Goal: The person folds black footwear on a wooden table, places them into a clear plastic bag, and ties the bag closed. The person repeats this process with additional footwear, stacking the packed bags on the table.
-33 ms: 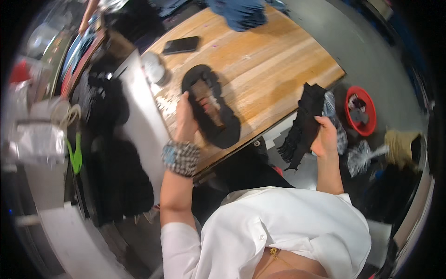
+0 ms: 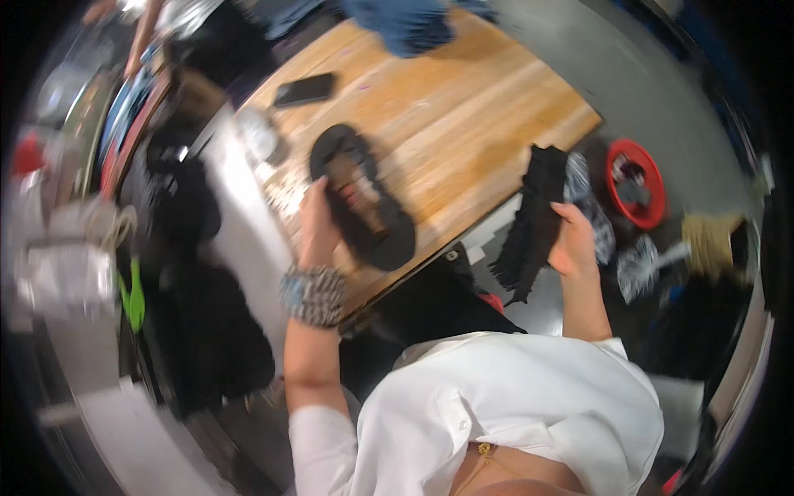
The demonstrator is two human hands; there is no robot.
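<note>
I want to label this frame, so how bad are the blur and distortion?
Head view: motion blur softens everything; the black loop under the left hand and the black cloth in the right hand lack fine detail. Fisheye bends the table edges, and the rim is dark.

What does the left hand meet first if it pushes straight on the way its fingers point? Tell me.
The left hand already touches the black sandal on the wooden table; beyond it probably bare tabletop, though depth is unclear.

A dark phone [image 2: 304,88] lies on the wooden table [image 2: 463,107], a red bowl [image 2: 635,183] beyond its edge.
</note>
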